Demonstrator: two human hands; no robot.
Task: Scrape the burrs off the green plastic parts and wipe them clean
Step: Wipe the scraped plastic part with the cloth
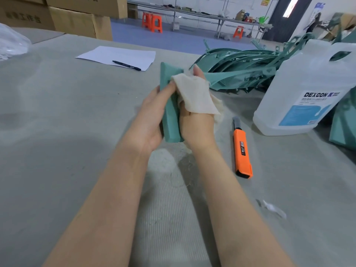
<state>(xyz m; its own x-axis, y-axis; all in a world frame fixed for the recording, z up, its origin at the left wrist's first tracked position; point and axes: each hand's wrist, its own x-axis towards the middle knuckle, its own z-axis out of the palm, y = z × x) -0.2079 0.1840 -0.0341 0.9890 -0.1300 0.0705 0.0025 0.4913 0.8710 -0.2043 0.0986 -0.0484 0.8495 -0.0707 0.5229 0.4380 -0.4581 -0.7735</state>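
Green plastic angled part [170,120]: left hand [152,120] gripping it above the grey table [57,112]; right hand [196,120] pressing beige cloth [194,97] onto it. Orange utility knife [242,151] lying just right of it.

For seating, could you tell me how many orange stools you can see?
3: two stools side by side back left, one under the bench farther right; others may be hidden.

Green part and cloth in our hands

We grip the long green plastic part [170,114] on edge above the table, cream cloth [194,97] draped against it.
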